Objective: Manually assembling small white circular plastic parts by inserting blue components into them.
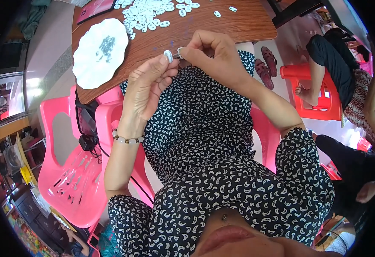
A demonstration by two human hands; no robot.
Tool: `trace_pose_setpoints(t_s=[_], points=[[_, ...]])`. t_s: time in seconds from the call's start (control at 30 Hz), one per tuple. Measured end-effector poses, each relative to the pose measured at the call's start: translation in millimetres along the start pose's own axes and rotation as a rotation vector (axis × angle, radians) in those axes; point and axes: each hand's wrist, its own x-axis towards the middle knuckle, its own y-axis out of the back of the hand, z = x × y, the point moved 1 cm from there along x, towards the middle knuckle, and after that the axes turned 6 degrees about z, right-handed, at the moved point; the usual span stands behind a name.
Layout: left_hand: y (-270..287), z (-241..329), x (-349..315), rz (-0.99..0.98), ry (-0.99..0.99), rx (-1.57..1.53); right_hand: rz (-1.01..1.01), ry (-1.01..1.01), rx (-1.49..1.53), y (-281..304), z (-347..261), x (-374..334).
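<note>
Between the thumb and fingers of my left hand [149, 83] is a small white oval plastic piece [168, 56]. My right hand [219, 55] pinches a second white piece [180, 52], partly covered by the fingertips. A short metal part, perhaps a spring, shows in the gap between the two pieces. Both hands are held close together just off the near edge of the brown wooden table [215, 30]. On the table, near my left hand, a white wavy-edged plate [82, 60] carries a little heap of small grey metal parts [106, 48].
Many loose white two-holed oval pieces [142, 17] lie across the far part of the table, beside a dark pink flat object [95, 9]. A pink plastic chair [69, 188] stands at my left. To the right, a person sits with a foot on a red stool [311, 96].
</note>
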Motion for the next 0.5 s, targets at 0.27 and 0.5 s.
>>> trace_pose_setpoints(t_s=[0.27,0.5], points=[[-3.7,-0.4,-1.6,-0.018,-0.023,0.017,0.003,0.027,-0.014,-2.3,0.7,-0.7],[-9.3,-2.6,-4.3,0.047,-0.171,0.143,0.0,0.085,-0.108,-5.8,-2.6,-4.3]])
